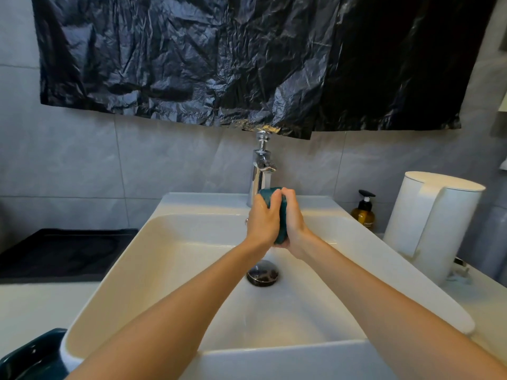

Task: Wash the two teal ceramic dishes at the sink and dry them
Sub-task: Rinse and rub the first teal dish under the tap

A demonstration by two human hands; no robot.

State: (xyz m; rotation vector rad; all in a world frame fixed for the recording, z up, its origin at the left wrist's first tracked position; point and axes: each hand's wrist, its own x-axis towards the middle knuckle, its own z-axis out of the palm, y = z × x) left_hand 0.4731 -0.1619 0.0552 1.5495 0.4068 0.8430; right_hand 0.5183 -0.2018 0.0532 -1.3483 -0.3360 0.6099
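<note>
A teal ceramic dish (282,215) stands on edge between both my hands, just below the chrome tap (262,171) and over the white sink (170,248). My left hand (262,220) wraps its left side with the fingers over the rim. My right hand (295,218) presses against its right side. Most of the dish is hidden by my palms. A second teal dish (33,355) sits on the counter at the bottom left corner, partly cut off by the frame's edge.
A dark drain plug (262,274) lies in the basin below my hands. A black mat (60,250) covers the counter to the left. An amber pump bottle (364,211) and a white cylindrical container (433,223) stand to the right. Black plastic sheeting (233,58) hangs above the tap.
</note>
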